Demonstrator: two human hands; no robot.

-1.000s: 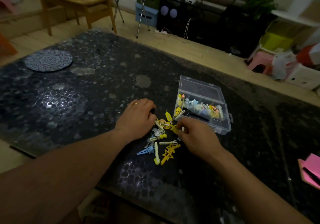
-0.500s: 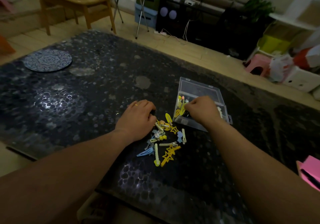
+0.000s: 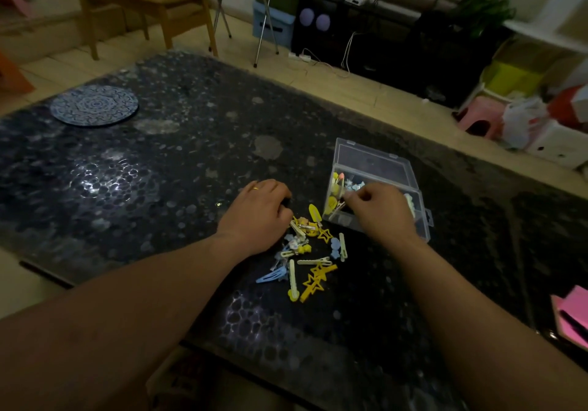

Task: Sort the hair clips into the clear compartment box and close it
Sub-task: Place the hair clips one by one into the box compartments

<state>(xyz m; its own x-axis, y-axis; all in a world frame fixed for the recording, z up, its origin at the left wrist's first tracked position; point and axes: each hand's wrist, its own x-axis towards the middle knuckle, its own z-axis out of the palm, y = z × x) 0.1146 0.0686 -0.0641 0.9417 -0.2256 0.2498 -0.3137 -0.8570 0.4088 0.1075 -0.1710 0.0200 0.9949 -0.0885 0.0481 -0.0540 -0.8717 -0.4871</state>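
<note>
- My right hand point(image 3: 378, 211) is hovering over the near side of the clear compartment box point(image 3: 424, 219). Its fingers are curling in, and the thumb and forefinger are meeting above the left-end compartment. I cannot tell whether a clip is being pinched there.
- My left hand point(image 3: 257, 213) is resting on the desk point(image 3: 159, 203) at the left edge of the loose pile, with a ring point(image 3: 255, 188) showing on one finger. The fingers are curling under, and I cannot tell whether they are grasping anything.
- The hair clips point(image 3: 305, 248) are lying in a loose pile on the desk between my two hands, just beside the box's near-left corner.
- At the nearer end of that pile, a yellow star clip point(image 3: 315, 281) and a blue snap clip point(image 3: 270, 276) are lying side by side.
- The box is sitting open, with its lid point(image 3: 372, 160) leaning back on the far side. The sorted clips point(image 3: 336, 184), yellow and pale blue, are showing inside at the left end.
- Farther out, a round blue mat point(image 3: 94, 105) is lying on the desk's far left, and a pink pad point(image 3: 572, 315) is sitting at the right edge.
</note>
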